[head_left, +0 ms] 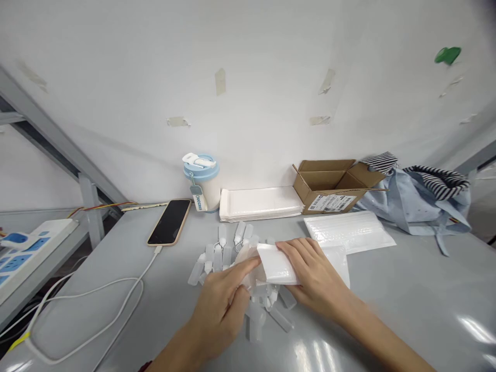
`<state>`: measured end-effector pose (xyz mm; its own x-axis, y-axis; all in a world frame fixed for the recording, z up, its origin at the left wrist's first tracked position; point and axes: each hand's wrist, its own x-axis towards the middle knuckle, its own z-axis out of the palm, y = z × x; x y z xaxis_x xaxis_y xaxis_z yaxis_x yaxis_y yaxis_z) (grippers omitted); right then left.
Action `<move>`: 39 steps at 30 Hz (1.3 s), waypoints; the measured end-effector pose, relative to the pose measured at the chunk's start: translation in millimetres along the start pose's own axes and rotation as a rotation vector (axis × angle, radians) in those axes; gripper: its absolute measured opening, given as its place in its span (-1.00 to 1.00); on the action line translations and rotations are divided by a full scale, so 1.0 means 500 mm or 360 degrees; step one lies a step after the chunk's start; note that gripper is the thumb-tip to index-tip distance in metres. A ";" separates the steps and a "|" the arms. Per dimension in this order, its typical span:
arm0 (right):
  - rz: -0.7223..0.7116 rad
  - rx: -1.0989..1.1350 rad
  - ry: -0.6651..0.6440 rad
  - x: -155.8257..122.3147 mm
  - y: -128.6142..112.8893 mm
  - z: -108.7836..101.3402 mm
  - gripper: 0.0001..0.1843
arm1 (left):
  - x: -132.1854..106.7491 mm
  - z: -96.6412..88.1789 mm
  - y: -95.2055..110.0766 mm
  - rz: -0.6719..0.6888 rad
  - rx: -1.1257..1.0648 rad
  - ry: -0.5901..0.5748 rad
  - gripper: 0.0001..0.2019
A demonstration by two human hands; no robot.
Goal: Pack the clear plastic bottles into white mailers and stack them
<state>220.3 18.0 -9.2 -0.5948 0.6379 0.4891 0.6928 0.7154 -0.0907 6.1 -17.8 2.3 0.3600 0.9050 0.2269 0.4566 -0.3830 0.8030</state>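
Note:
A white bubble mailer [279, 266] lies in the grip of my right hand [312, 271], its fingers over the top and its mouth facing left. At that mouth is my left hand [222, 305], index finger reaching to the opening and thumb bent below it. Between them sits a translucent plastic item [251, 268], partly hidden; I cannot tell if it is a bag or bottles. Around and under both hands spreads a pile of small translucent squeeze bottles [217, 257] with white caps, several showing at the left and others, such as one bottle [281, 319], in front.
Against the wall stand a cup with a blue lid [201, 181], a stack of white mailers [263, 202] and an open cardboard box [333, 188]. Another bubble mailer [351, 231] lies right, near a blue cloth bag [422, 199]. Left are a phone [170, 222], its white cable [135, 289] and a power strip [31, 253].

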 end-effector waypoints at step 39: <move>-0.0296 -0.0481 -0.0046 -0.006 -0.022 0.001 -0.59 | 0.030 0.010 -0.012 -0.0791 -0.1219 0.0151 -0.61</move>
<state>214.2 8.3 -10.0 -0.7306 0.5155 0.4478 0.6582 0.7063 0.2608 12.9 -2.9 -1.8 0.1829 0.9569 -0.2255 -0.1351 0.2516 0.9584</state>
